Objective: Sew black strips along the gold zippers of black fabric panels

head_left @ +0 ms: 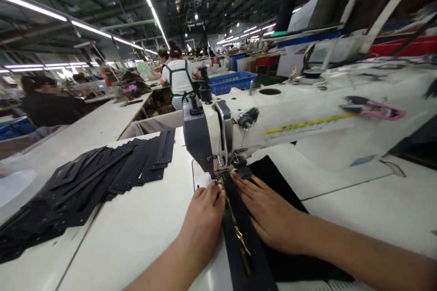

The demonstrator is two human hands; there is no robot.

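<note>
A white sewing machine [327, 132] stands in front of me. A long black strip [235, 266] runs under its presser foot, with a gold-toothed zipper [231, 211] along it and a gold puller lying on top. My left hand [205, 218] is closed at the left edge of the zippered strip, fingertips pinched just before the foot. My right hand [273, 218] lies flat with fingers stretched forward, pressing the strip's right side and a wider black panel [269, 175] underneath. The needle tip is hidden among the foot parts.
Many cut black pieces [112, 173] lie overlapped on the table at left. Pink-handled thread snips [382, 109] and a yellow measuring tape [307, 123] are on the machine arm. A blue crate [234, 82] stands behind. Co-workers sit and stand at tables beyond.
</note>
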